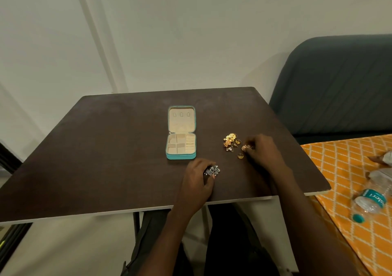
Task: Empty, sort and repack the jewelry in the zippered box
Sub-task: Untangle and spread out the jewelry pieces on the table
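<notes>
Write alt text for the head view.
Left hand holds silver jewelry while right hand picks at a gold pile on a dark table. An open, empty teal box sits left of the pile.

The room is dim, with soft even light and weak shadows. Lines bend at the edges, strongest toward 3 and 9 o'clock. Small details look soft.

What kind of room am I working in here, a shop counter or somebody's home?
Most likely a home, not a shop: a small dark table pushed against a plain wall, a dark upholstered seat beside it, and an orange patterned cloth with plastic water bottles lying on it.
</notes>
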